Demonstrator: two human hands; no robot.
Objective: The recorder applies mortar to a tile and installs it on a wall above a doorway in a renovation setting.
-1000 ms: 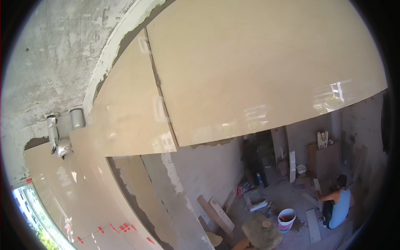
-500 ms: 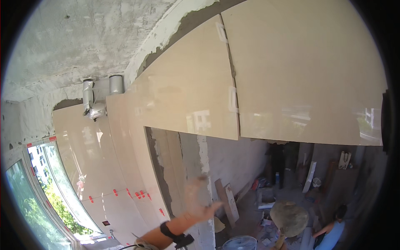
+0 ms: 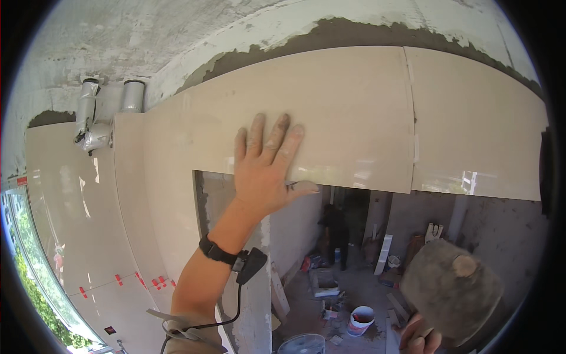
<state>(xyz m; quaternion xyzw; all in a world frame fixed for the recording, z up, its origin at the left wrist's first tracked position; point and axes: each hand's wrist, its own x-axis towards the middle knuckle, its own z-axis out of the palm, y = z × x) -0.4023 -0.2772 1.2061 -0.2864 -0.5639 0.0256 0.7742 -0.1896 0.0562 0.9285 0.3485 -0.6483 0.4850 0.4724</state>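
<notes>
My left hand (image 3: 262,171) is open, with its fingers spread against the glossy beige wall tile (image 3: 342,112) above the doorway. The thumb points right, near the tile's lower edge. A black strap with a small device (image 3: 239,258) is round that wrist. At the lower right, my right hand (image 3: 420,335) is closed round the handle of a big grey mallet (image 3: 436,289). The round end of its wooden handle shows on top of the head. The mallet is apart from the tiles, and most of its handle is hidden. To the right, a second beige tile (image 3: 471,118) meets the first at a narrow vertical joint.
Silver-wrapped pipes (image 3: 94,133) stand out at the upper left, near a window (image 3: 35,283). Through the doorway are a person in dark clothes (image 3: 337,233), a white bucket (image 3: 361,321), a fan (image 3: 302,343) and leaning boards. Red clips (image 3: 159,283) line a tile joint.
My left hand has risen from the doorway and now lies on the tile. The mallet has come up, larger in view, with my right hand showing. The view has shifted; a person in blue no longer shows.
</notes>
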